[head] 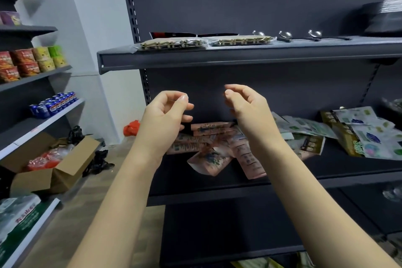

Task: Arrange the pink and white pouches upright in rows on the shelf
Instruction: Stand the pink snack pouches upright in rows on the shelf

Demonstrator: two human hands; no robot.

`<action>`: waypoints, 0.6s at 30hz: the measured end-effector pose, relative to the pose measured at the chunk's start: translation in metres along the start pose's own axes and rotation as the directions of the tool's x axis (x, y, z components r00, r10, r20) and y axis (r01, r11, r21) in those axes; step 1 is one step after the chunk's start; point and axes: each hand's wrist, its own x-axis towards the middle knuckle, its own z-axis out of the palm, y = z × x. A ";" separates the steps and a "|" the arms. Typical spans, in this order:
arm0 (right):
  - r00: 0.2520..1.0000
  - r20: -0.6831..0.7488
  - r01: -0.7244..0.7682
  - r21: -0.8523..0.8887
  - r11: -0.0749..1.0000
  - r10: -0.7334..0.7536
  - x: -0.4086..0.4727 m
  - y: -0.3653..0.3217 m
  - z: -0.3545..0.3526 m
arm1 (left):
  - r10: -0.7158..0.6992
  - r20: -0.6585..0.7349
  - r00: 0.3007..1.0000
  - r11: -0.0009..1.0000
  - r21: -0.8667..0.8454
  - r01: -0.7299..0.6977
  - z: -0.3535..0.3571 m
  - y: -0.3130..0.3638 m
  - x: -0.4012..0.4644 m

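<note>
Several pink and white pouches (213, 148) lie flat in a loose heap on the dark middle shelf (208, 191), some overlapping. My left hand (167, 111) hovers above the left side of the heap with its fingers loosely curled and nothing in it. My right hand (245, 104) is raised above the right side of the heap, fingers relaxed and bent, also holding nothing. Both hands are clear of the pouches, and my forearms hide part of the heap.
White, green and gold pouches (352, 135) lie scattered to the right on the same shelf. The upper shelf (217, 56) carries flat packets and metal spoons (287, 36). At left stand shelves with cans (52, 104) and cups, and an open cardboard box (54, 165) on the floor.
</note>
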 end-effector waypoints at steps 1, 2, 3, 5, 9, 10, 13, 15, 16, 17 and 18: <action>1.000 -0.001 -0.006 -0.005 1.000 0.006 0.004 0.004 0.006 | -0.002 0.003 1.000 1.000 0.000 0.002 -0.002 -0.006 0.006; 1.000 -0.001 -0.012 0.001 1.000 0.012 0.008 0.008 0.011 | -0.004 0.007 1.000 1.000 0.000 0.004 -0.003 -0.011 0.012; 1.000 -0.004 -0.017 0.009 1.000 0.017 0.011 0.013 0.016 | -0.007 0.011 1.000 1.000 0.001 0.007 -0.004 -0.017 0.017; 0.999 -0.017 -0.036 0.019 0.999 0.036 0.016 0.023 0.025 | -0.021 0.021 1.000 1.000 0.001 0.021 -0.007 -0.027 0.026; 0.997 -0.041 -0.064 0.034 0.997 0.066 0.023 0.041 0.034 | -0.044 0.054 0.998 0.999 -0.003 0.045 -0.009 -0.043 0.041; 0.997 -0.039 -0.072 0.037 0.997 0.074 0.025 0.045 0.035 | -0.054 0.059 0.997 0.998 -0.008 0.055 -0.008 -0.047 0.044; 0.995 -0.035 -0.091 0.044 0.995 0.093 0.031 0.054 0.036 | -0.079 0.054 0.995 0.997 -0.014 0.080 -0.008 -0.060 0.050; 0.993 -0.028 -0.112 0.069 0.991 0.114 0.036 0.059 0.039 | -0.089 0.049 0.995 0.996 -0.011 0.090 -0.007 -0.066 0.055; 0.992 -0.023 -0.119 0.078 0.990 0.121 0.039 0.061 0.040 | -0.093 0.045 0.995 0.996 -0.011 0.094 -0.007 -0.069 0.057; 0.991 -0.019 -0.127 0.087 0.988 0.129 0.041 0.063 0.041 | -0.098 0.039 0.994 0.995 -0.005 0.099 -0.006 -0.071 0.059; 0.990 -0.017 -0.136 0.090 0.987 0.138 0.044 0.066 0.042 | -0.102 0.032 0.994 0.995 0.005 0.101 -0.005 -0.074 0.061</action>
